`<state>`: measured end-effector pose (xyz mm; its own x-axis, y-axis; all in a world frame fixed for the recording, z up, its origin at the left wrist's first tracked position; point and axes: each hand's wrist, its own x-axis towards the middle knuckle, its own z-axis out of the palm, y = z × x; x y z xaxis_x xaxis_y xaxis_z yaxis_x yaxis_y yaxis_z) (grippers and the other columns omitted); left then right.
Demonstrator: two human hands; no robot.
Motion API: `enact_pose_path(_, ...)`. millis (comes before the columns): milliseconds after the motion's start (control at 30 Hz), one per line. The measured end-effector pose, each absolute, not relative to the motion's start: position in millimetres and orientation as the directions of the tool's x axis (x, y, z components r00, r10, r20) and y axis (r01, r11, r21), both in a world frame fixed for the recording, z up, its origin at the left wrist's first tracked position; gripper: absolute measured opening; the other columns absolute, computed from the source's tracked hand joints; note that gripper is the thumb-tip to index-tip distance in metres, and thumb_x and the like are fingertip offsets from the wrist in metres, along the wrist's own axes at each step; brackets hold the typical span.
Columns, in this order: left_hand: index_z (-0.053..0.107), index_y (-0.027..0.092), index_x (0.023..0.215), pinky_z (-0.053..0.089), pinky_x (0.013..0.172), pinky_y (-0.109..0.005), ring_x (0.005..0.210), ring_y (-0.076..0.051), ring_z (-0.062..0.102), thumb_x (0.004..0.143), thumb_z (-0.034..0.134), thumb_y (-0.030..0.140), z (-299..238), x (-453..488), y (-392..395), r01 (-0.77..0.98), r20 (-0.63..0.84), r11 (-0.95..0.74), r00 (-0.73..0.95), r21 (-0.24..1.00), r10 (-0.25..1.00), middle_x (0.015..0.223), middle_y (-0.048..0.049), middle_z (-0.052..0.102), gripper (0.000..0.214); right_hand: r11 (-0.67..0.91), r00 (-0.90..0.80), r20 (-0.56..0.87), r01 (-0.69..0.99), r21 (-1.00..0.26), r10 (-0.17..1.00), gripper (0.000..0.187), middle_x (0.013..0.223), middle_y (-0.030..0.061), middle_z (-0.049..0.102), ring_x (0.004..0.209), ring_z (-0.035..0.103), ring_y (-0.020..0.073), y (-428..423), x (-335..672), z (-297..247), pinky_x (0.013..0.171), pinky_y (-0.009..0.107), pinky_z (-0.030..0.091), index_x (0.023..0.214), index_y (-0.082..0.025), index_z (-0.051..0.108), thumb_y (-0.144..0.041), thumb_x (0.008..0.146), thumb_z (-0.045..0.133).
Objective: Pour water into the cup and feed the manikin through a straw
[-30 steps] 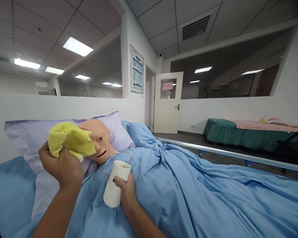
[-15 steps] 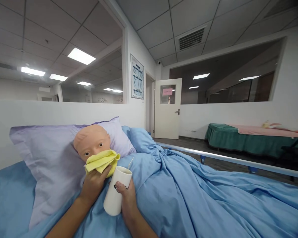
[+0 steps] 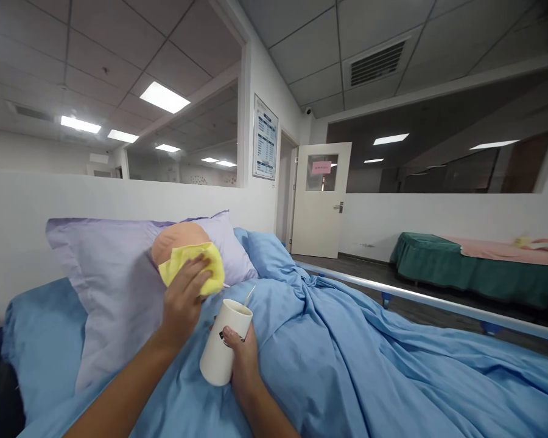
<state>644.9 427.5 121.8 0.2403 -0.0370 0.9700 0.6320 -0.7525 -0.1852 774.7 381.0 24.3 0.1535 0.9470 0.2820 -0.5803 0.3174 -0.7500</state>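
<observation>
A bald mannequin head (image 3: 178,235) lies on a lilac pillow (image 3: 119,286). My left hand (image 3: 185,298) holds a yellow cloth (image 3: 215,277) pressed over its face, fingers laid across the fabric. The cloth hides the eyes, nose and mouth. In front of the blanket, my right hand (image 3: 245,365) grips a white cup (image 3: 215,359), thumb across a dark printed mark. The cup is tilted, its rim up and to the right. A thin pale stick (image 3: 251,295) pokes out behind the rim. What the cup contains cannot be seen.
A rumpled blue blanket (image 3: 310,359) covers the bed. Along its far side runs a metal bed rail (image 3: 429,304). Beyond stand an open door (image 3: 319,225) and another bed with a green skirt (image 3: 438,261).
My left hand has moved the cloth up from the mouth area over the eyes and nose. The cup stays in my right hand. The view has shifted slightly left.
</observation>
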Motion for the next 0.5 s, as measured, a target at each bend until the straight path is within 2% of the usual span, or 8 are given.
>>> enact_pose_path(67, 0.058, 0.019, 0.118, 0.041, 0.111, -0.049, 0.125, -0.024, 0.055, 0.092, 0.044, 0.006, 117.3, 645.5, 435.9, 0.657, 0.898, -0.676, 0.44, -0.333, -0.014, 0.124, -0.0108, 0.066, 0.032, 0.32, 0.164, 0.278, -0.59, -0.741, 0.947, 0.05, 0.082, -0.0001, 0.067, 0.069, 0.061, 0.0156, 380.3, 774.3, 25.4, 0.067, 0.03, 0.052, 0.107, -0.021, 0.058, -0.047, 0.068, 0.077)
enact_pose_path(133, 0.061, 0.017, 0.115, 0.039, 0.111, -0.048, 0.12, -0.023, 0.059, 0.092, 0.043, 0.004, 106.0, 642.1, 440.7, 0.681, 0.838, -0.594, 0.545, -0.429, 0.019, 0.119, -0.0097, 0.069, 0.031, 0.314, 0.179, 0.259, -0.596, -0.739, 0.949, 0.054, 0.079, -0.0003, 0.066, 0.066, 0.061, 0.0158, 382.1, 773.5, 24.4, 0.064, 0.03, 0.051, 0.105, -0.021, 0.058, -0.048, 0.064, 0.079)
enact_pose_path(367, 0.068, 0.017, 0.103, 0.052, 0.084, -0.037, 0.086, -0.023, 0.069, 0.09, 0.042, 0.005, 75.7, 628.0, 436.4, 0.762, 0.857, -0.45, 0.515, -0.466, -0.016, 0.098, -0.0088, 0.075, 0.031, 0.286, 0.187, 0.217, -0.614, -0.735, 0.958, 0.061, 0.074, -0.0006, 0.066, 0.061, 0.059, 0.0163, 389.3, 771.2, 17.4, 0.057, 0.03, 0.052, 0.106, -0.02, 0.058, -0.049, 0.058, 0.081)
enact_pose_path(500, 0.068, 0.017, 0.107, 0.05, 0.086, -0.037, 0.088, -0.024, 0.069, 0.09, 0.043, 0.005, 69.2, 624.5, 436.4, 0.737, 0.846, -0.495, 0.532, -0.461, 0.004, 0.102, -0.0093, 0.075, 0.032, 0.294, 0.194, 0.222, -0.605, -0.74, 0.956, 0.061, 0.076, 0.0002, 0.066, 0.061, 0.059, 0.0166, 389.2, 771.0, 16.8, 0.057, 0.031, 0.052, 0.107, -0.02, 0.057, -0.049, 0.059, 0.081)
